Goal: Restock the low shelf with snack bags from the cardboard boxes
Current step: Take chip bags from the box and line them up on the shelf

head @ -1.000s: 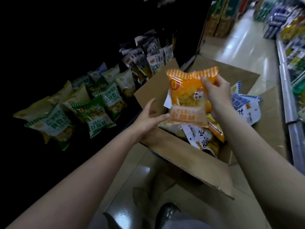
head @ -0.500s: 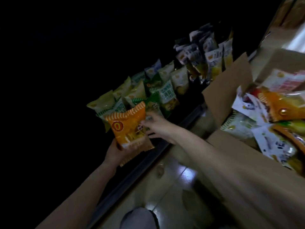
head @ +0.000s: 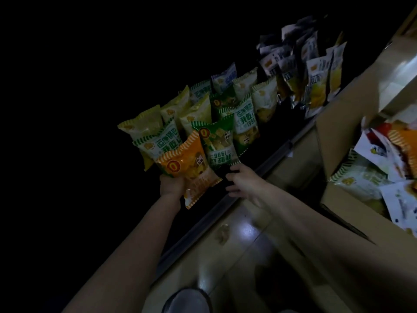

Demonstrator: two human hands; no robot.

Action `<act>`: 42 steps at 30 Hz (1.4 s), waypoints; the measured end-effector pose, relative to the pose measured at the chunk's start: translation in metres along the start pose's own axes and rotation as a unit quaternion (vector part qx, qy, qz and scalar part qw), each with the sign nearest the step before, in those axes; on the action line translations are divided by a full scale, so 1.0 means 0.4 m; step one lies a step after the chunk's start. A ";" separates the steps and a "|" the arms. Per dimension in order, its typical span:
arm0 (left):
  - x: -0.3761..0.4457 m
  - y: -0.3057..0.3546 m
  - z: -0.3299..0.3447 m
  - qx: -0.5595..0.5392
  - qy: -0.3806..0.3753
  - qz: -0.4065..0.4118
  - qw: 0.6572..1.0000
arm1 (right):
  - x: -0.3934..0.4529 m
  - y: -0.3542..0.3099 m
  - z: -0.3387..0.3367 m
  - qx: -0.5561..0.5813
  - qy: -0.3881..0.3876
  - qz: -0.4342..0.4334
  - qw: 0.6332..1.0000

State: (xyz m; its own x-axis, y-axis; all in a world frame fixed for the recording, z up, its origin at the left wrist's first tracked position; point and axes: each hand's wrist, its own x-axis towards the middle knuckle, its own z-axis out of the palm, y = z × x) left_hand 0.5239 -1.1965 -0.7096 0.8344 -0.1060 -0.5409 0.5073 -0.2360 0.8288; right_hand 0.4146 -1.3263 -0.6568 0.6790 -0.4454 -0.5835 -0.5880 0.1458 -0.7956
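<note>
While lowered toward the dim low shelf (head: 266, 159), orange snack bag (head: 187, 166) gripped from below in left hand (head: 171, 184), front row's gap presumably the target. Right hand (head: 241, 182) off the bag since half a second ago, fingers (head: 233, 169) loosely curled, holding nothing, near green bag (head: 218, 143). Cardboard box (head: 334, 132) at right.

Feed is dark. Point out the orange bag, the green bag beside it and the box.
orange bag (head: 184, 163), head view, printed front.
green bag (head: 217, 141), head view, front.
cardboard box (head: 334, 141), head view, side flap.

hands 2 (head: 172, 185) | orange bag held 1 (head: 189, 163) | cardboard box 1 (head: 334, 141) | shoe 1 (head: 187, 300)
</note>
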 end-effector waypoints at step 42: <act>-0.412 0.172 0.773 0.256 -0.258 0.281 0.888 | -0.114 0.142 -1.066 -0.681 0.306 0.016 0.665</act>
State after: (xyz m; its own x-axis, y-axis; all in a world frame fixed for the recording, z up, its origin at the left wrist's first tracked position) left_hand 0.3546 -1.4938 -0.6076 0.6478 -0.7436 -0.1654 -0.2324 -0.3997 0.8867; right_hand 0.1626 -1.6742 -0.6060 0.5963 -0.7979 -0.0888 -0.7329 -0.5862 0.3453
